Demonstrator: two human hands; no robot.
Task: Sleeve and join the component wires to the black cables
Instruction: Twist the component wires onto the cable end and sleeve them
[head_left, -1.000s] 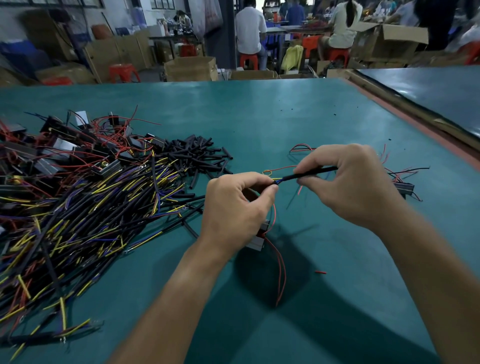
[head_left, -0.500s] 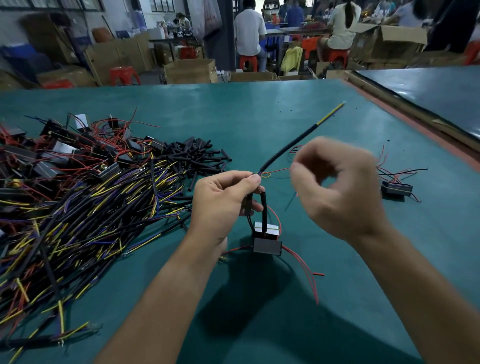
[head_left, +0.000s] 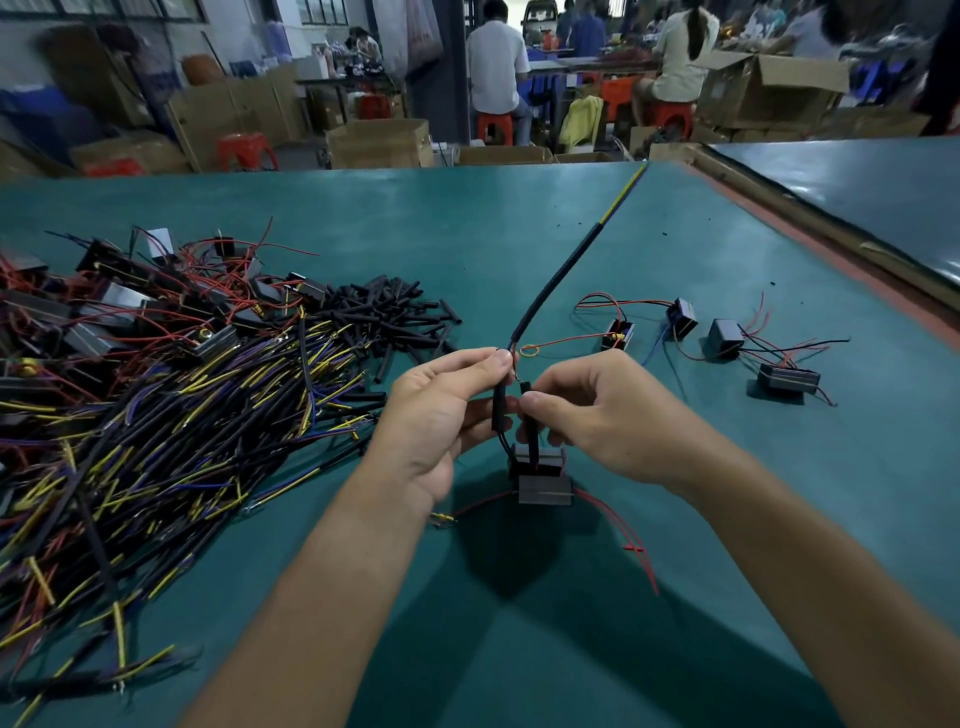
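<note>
Green counter (head_left: 519, 234), busy workshop behind. L hand (head_left: 441, 415) grip pinches black cable (head_left: 550, 286) end, sleeve (head_left: 498, 410) just below; R hand (head_left: 602, 415) grip pinches 2nd sleeve (head_left: 531, 421) above dangling component (head_left: 544, 486). Judgement — hold sleeves back off bare ends, then twist tight.

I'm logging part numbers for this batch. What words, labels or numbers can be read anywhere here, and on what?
No text can be read anywhere.
Black cable held by the left hand: no print visible.
Black sleeve pinched by the right hand: no print visible.
Loose components at right: no legible marking.
Cardboard boxes at the back: too blurred to tell.
</note>
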